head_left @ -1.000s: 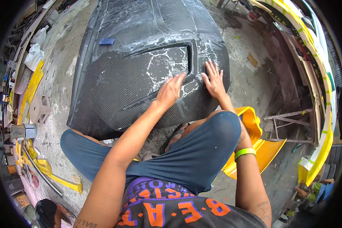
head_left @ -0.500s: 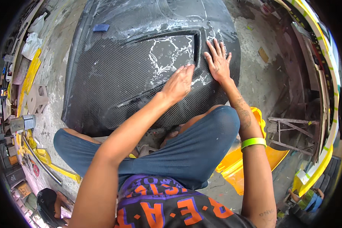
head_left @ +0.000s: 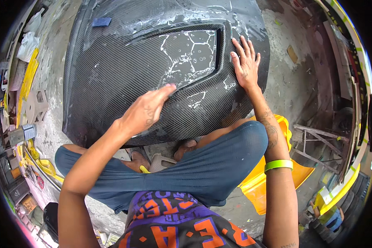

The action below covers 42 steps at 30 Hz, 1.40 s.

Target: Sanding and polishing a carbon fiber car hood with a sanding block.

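A dark carbon-fibre car hood [head_left: 111, 82] lies before me, wet, with a recessed vent. Whitish liquid and bubbles spread inside the vent. My left hand [head_left: 146, 109] is at the near side of the vent, its fingers stretched out and close together, the tips slightly blurred. Nothing shows in it, though its underside is hidden. To the right of the vent, my right hand [head_left: 246, 66] rests flat on the hood with fingers spread. A small blue block [head_left: 101, 22] sits on the hood's far left part, away from both hands.
A yellow curved panel [head_left: 258, 186] lies on the floor beside my right knee. Farther right stands a metal frame [head_left: 320, 142]. At the left are a can [head_left: 24, 134], a plastic stool [head_left: 37, 107] and white bags [head_left: 27, 46]. A brown piece [head_left: 292, 54] lies on the floor.
My left hand has moved left and nearer to me, off the vent's right edge. My right hand stays flat on the hood. The liquid in the vent has changed its pattern.
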Available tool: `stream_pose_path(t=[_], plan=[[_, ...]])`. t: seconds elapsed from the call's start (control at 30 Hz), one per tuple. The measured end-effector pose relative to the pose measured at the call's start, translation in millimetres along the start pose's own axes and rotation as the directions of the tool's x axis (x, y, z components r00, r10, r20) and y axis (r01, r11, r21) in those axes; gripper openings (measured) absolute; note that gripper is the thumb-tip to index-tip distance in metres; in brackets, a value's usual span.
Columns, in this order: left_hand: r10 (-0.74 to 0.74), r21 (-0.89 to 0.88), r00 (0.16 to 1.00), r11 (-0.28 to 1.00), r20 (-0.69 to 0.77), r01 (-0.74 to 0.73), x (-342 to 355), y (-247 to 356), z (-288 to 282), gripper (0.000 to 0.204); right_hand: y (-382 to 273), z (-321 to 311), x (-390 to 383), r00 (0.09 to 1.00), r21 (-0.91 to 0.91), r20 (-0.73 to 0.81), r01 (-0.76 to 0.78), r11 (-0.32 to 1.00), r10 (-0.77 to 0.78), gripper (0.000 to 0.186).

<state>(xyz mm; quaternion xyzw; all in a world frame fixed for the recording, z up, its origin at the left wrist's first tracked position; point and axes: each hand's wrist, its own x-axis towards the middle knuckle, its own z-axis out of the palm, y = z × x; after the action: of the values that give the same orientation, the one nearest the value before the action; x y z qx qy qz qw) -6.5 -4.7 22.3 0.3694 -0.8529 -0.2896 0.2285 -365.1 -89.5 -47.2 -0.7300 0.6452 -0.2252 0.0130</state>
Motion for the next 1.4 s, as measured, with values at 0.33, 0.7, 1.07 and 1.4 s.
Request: stream_pose_path(t=[0.33, 0.7, 1.07, 1.4], plan=[[-0.104, 0.026, 0.985, 0.994, -0.135, 0.108, 62.8, 27.2, 91.2, 0.055, 0.7, 0.6, 0.3, 0.999, 0.007, -0.024, 0.022, 1.000, -0.022, 0.055], [-0.125, 0.000, 0.870, 0.990, -0.478, 0.142, 120.1, 44.0, 146.8, 0.048, 0.9, 1.8, -0.1, 0.999, 0.002, -0.034, 0.026, 1.000, -0.026, 0.056], [-0.156, 0.108, 0.884, 0.968, -0.441, 0.225, 168.6, 29.3, 152.8, 0.052, 3.4, 4.9, -0.3, 0.998, 0.024, -0.056, 0.021, 0.999, -0.020, 0.049], [-0.186, 0.095, 0.893, 0.965, -0.410, 0.245, 184.7, 26.1, 141.9, 0.054, 1.5, 3.6, -0.8, 0.996, 0.066, -0.086, 0.003, 0.998, 0.002, 0.048]])
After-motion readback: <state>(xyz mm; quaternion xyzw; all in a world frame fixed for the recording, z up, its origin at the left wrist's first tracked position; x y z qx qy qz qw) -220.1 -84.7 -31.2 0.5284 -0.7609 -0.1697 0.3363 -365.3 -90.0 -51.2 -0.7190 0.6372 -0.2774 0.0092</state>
